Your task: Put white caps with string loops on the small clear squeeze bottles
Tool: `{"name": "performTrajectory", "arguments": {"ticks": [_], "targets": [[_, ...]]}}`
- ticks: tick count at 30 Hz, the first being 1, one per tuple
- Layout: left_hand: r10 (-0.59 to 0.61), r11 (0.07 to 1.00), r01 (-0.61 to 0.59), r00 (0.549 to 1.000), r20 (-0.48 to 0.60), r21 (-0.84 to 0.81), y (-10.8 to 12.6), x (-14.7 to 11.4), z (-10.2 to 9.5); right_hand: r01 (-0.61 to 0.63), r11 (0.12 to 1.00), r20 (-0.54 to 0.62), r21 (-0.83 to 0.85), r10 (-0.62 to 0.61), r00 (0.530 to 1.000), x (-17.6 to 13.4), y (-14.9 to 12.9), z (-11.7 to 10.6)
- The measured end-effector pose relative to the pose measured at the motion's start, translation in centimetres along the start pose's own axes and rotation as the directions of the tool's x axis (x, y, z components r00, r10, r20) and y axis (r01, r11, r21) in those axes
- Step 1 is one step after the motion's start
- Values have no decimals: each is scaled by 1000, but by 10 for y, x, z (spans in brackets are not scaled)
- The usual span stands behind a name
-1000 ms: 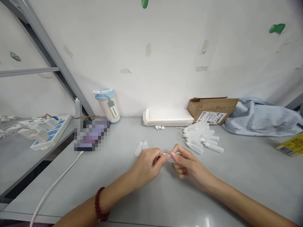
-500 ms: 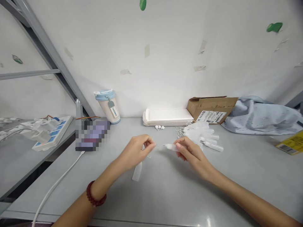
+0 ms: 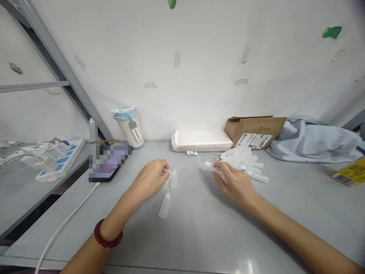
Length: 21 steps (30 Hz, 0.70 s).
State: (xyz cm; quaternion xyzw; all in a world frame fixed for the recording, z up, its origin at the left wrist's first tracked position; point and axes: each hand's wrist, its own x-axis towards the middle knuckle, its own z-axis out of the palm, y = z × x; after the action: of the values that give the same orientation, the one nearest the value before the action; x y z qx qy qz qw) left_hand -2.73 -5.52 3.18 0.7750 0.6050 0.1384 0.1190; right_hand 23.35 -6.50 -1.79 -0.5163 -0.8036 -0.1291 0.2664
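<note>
My left hand (image 3: 152, 177) is over the table with its fingers curled together; what they hold, if anything, is hidden. Beside its fingertips lies a small translucent dropper bottle (image 3: 173, 179) with a thin tube, and another bottle is partly covered by the fingers. Nearer to me, one more dropper bottle (image 3: 164, 206) rests on its side, its thin curved tube pointing right. My right hand (image 3: 235, 180) is closed around a similar bottle (image 3: 209, 166), whose white tip and curved tube point left. Just behind that hand is a pile of several such bottles (image 3: 238, 153).
Small white caps (image 3: 191, 153) sit before a stack of white flat boxes (image 3: 203, 140). Along the wall stand a tumbler (image 3: 129, 129), a cardboard box (image 3: 255, 131) and a grey-blue cloth (image 3: 316, 140). At left are a phone (image 3: 111, 163) with its white cable (image 3: 67, 224) and a power strip (image 3: 62, 163).
My left hand has moved left and slightly up, uncovering bottles beside it. My right hand has turned palm down, and the bottle in it now sits a little higher, beside the pile.
</note>
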Motion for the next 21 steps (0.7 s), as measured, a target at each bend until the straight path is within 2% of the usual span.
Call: {"name": "performTrajectory", "arguments": {"ticks": [6,11,15,18,21], "targets": [[-7,1000,7,1000,-9,5,0,-1,1,48,995,3,-93,-48,999,-2,0,1],[-31,999,30,999,39,26,0,0,5,75,987,6,-146,-75,997,-1,1,2],[-31,999,30,996,85,12,-1,2,9,48,986,104,-157,-32,994,0,0,1],[-35,999,33,993,112,13,-1,4,10,37,983,222,-178,4,975,0,-3,1],[-34,999,31,993,109,30,-2,5,11,36,979,291,-201,25,956,0,-6,1]]}}
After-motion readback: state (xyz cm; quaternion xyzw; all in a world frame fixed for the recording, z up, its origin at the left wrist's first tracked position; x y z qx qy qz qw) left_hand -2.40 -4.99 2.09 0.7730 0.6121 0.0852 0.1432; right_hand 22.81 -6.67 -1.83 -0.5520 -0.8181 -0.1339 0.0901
